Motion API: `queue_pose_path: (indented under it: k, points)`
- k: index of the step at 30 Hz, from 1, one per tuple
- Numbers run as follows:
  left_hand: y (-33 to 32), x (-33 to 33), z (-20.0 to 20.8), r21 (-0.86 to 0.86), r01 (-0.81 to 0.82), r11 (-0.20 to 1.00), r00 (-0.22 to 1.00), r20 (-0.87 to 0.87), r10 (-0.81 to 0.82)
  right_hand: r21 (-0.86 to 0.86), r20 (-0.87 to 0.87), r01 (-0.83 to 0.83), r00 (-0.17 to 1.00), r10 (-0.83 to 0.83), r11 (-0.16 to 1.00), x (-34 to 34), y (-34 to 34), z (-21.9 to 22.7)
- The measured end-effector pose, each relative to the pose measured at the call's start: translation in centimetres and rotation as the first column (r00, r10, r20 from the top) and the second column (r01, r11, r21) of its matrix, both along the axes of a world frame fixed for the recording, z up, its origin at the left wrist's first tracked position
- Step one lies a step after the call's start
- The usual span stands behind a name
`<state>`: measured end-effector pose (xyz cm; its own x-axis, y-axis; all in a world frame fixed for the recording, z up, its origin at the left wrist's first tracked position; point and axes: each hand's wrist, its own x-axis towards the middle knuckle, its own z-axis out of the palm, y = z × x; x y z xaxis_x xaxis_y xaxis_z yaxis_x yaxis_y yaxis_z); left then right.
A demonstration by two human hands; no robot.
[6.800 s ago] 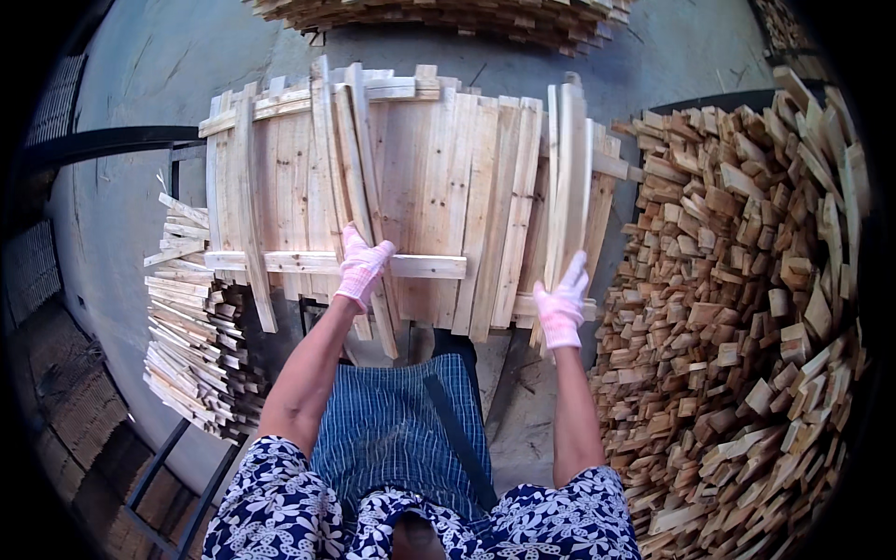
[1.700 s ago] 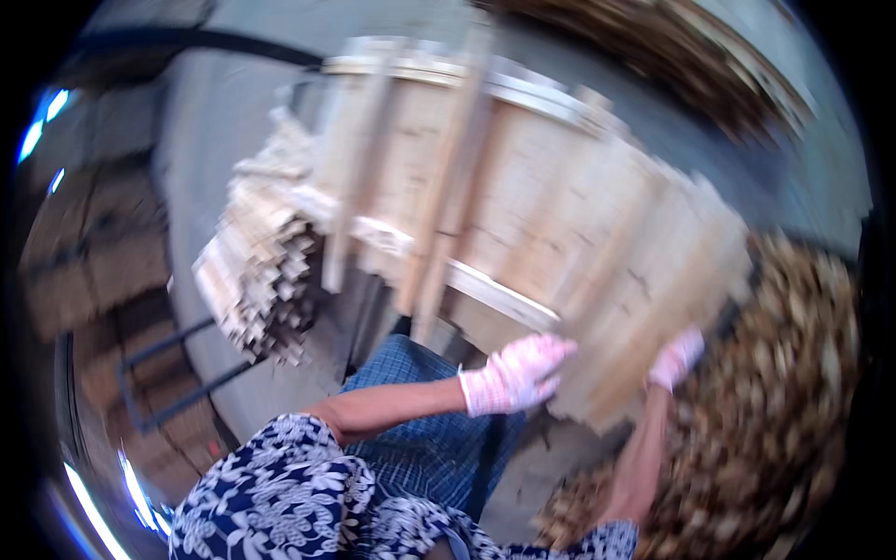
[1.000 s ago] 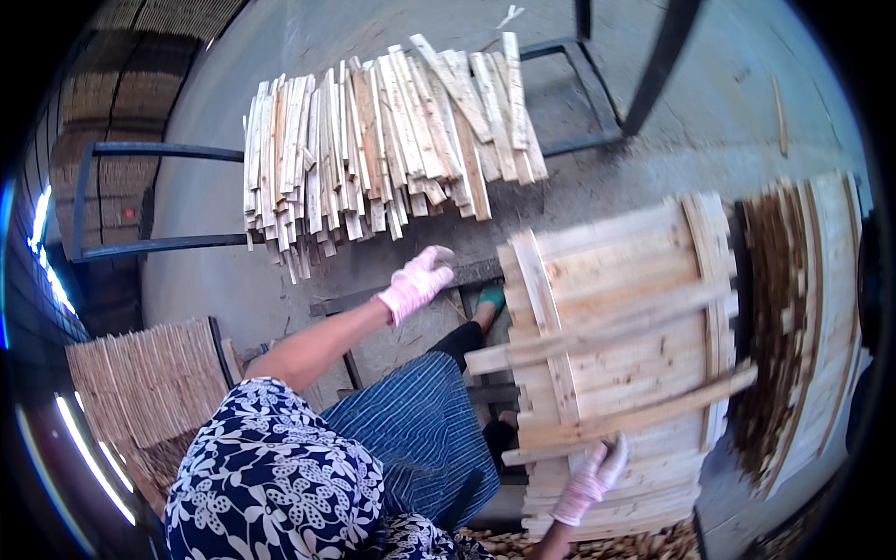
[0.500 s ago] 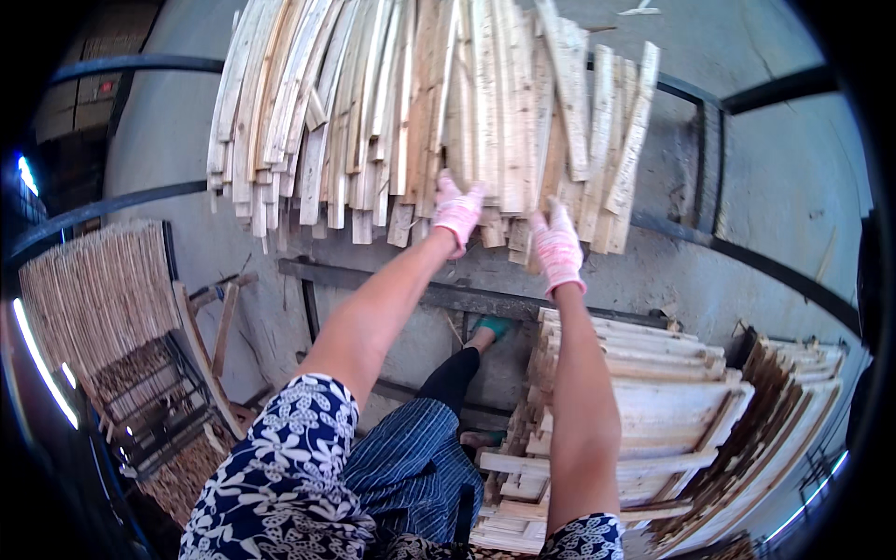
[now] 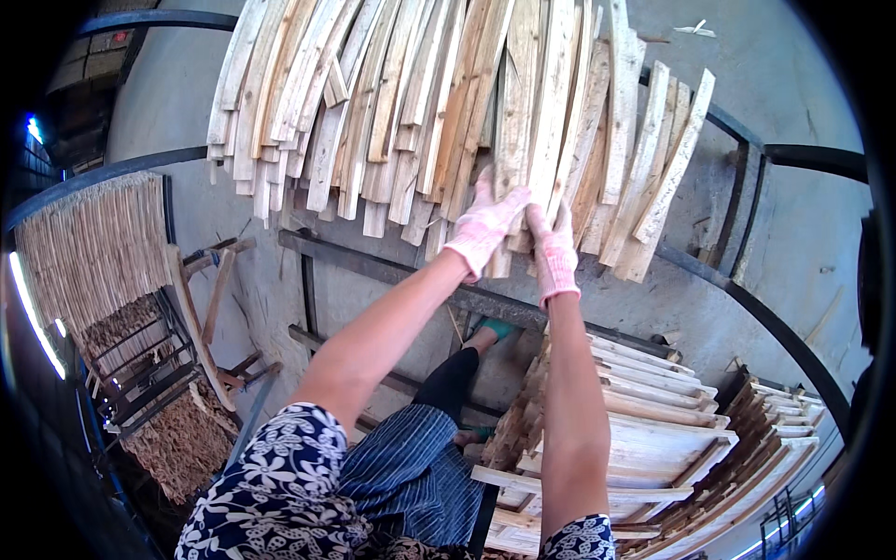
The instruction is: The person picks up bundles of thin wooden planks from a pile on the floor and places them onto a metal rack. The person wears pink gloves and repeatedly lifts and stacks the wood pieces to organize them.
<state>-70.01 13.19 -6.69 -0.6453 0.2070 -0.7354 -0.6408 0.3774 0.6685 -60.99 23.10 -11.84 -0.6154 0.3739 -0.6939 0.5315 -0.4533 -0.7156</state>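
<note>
Hands (image 5: 518, 233) grip pale rough wooden slats (image 5: 523, 112), fanned.

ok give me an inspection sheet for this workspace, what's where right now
surface: grey concrete floor crossed by dark metal rails.
job's things: slat pile of long pale wooden slats fanned across a rail; slat under both hands.
clutter: stacked assembled wooden panels at lower right; thin strip bundle on a metal rack at left.
grippers: left hand and right hand, both in pink gloves, on the lower end of the slat; how tightly they grip cannot be told.
cables: nothing seen.
surroundings: dark wall at left with a bright light strip.
</note>
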Motion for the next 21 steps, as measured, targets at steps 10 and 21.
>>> queue_pose_path:
  k: [10,21]
  points:
    - [-10.6,4.5,16.8,-0.388,0.672,0.631,0.738,0.424,-0.525,-0.927,-0.082,0.034,0.954,-0.289,0.373,11.9,-12.0,13.5]
    - [-16.2,6.7,6.6,0.12,0.131,0.984,0.876,0.451,-0.172,-0.688,0.011,0.195,0.966,-0.259,0.699,11.0,-12.6,8.3]
